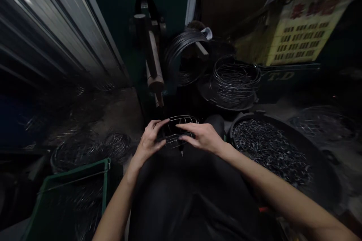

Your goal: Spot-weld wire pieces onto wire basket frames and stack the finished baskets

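Note:
Above my lap, a small rounded wire frame (183, 118) with several short cross wires is held between both hands. My left hand (149, 139) curls round its left side, thumb below and fingers along the upper wire. On the right side my right hand (202, 135) grips it, with fingers over the wires and thumb underneath. A small pointed piece (181, 152) shows just below the frame; what it belongs to is too dark to tell. Straight ahead of the hands stands a machine (152, 56) with a long arm that reaches down towards the frame.
A round tub (271, 150) of short metal pieces sits to the right. Behind it are a wire coil stack (234, 79), a hanging wire coil (183, 52) and a yellow crate (299, 34). At lower left is a green crate (106, 180), with tangled wire (113, 145) beyond it.

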`<state>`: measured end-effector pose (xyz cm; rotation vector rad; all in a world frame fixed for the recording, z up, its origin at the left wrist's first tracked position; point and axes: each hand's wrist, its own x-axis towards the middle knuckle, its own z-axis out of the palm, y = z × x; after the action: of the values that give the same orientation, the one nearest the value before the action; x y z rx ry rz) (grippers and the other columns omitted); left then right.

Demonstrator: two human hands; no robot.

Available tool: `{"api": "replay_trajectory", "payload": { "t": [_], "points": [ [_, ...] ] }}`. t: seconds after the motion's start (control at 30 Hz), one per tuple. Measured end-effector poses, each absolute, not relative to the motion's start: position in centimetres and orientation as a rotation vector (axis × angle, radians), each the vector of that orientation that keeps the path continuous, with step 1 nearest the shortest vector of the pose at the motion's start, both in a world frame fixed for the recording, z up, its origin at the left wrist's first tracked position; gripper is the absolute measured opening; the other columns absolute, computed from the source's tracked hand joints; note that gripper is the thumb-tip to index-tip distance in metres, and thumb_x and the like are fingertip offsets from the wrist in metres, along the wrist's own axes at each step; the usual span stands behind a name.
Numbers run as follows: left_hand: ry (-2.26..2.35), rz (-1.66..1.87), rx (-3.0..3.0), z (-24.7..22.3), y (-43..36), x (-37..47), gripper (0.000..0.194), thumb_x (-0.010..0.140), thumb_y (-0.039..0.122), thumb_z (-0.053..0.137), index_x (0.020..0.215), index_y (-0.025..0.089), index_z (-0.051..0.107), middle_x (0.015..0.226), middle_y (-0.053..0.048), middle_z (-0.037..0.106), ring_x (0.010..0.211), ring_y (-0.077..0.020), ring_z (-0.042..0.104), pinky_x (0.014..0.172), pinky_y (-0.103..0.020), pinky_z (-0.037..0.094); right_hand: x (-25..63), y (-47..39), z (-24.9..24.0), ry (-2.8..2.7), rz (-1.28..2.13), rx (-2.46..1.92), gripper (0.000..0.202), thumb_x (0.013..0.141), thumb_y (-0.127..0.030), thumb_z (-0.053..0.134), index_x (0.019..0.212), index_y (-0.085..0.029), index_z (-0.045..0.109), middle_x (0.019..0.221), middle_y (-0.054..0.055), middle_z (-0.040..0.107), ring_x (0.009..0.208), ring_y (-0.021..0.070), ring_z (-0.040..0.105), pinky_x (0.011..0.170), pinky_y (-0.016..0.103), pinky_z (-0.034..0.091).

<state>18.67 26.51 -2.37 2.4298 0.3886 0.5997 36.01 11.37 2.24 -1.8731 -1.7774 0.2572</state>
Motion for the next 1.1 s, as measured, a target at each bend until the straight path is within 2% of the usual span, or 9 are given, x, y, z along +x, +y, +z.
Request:
{"api": "replay_trajectory", "payload": {
  "t": [0.07,0.13,0.43,0.63,0.87,1.1],
  "points": [
    [0.393,0.591,2.423,-2.2,26.6,18.2,0.065,0.072,0.014,0.059,0.133,0.025,0.041,0.121,-0.007,0.047,0.114,-0.0228,0.049,0.099,-0.039,0.043,35.8,12.5,1.4,-2.059,-0.084,-1.93,0.034,0.087,-0.021,0.056,0.12,-0.02,0.059,0.115,0.006,0.067,0.081,0.0147,0.067,0.063,0.023,0.047],
    [0.418,0.606,2.405,-2.2,26.8,17.7,0.066,0.071,0.011,0.058,0.133,0.026,0.041,0.12,-0.006,0.047,0.113,-0.0219,0.05,0.098,-0.038,0.044,35.8,13.1,0.6,-2.233,-0.323,-1.881,0.031,0.087,-0.016,0.054,0.117,-0.02,0.061,0.111,0.005,0.068,0.073,0.0124,0.066,0.056,0.023,0.042],
    [0.429,0.717,2.322,-2.7,27.4,17.2,0.065,0.07,0.008,0.06,0.13,0.025,0.042,0.115,-0.006,0.05,0.107,-0.0211,0.054,0.094,-0.038,0.047,37.0,14.9,0.2,-2.3,-0.797,-1.441,0.024,0.087,-0.014,0.056,0.105,-0.023,0.068,0.11,-0.002,0.069,0.054,0.004,0.052,0.053,0.024,0.034],
    [0.392,0.81,2.319,-2.5,28.2,17.4,0.067,0.069,0.006,0.058,0.13,0.026,0.042,0.115,-0.006,0.051,0.108,-0.0218,0.053,0.093,-0.039,0.048,37.2,15.7,0.3,-2.262,-0.9,-1.357,0.02,0.086,-0.013,0.058,0.101,-0.021,0.069,0.109,-0.001,0.069,0.054,0.004,0.048,0.052,0.025,0.033],
    [0.433,0.835,2.354,-3.0,29.4,17.9,0.068,0.067,0.004,0.058,0.13,0.025,0.042,0.116,-0.008,0.05,0.11,-0.023,0.052,0.096,-0.041,0.046,37.6,17.1,-0.3,-2.284,-0.957,-1.411,0.021,0.089,-0.017,0.055,0.102,-0.024,0.069,0.111,-0.001,0.068,0.055,0.0036,0.049,0.053,0.024,0.034],
    [0.463,0.817,2.365,-3.4,30.0,17.9,0.067,0.069,0.006,0.058,0.13,0.025,0.042,0.118,-0.008,0.048,0.113,-0.0241,0.05,0.096,-0.043,0.045,37.6,18.0,-0.4,-2.22,-1.025,-1.312,0.017,0.087,-0.016,0.059,0.097,-0.022,0.07,0.108,-0.002,0.069,0.054,0.0033,0.048,0.053,0.024,0.033]
  ]
}}
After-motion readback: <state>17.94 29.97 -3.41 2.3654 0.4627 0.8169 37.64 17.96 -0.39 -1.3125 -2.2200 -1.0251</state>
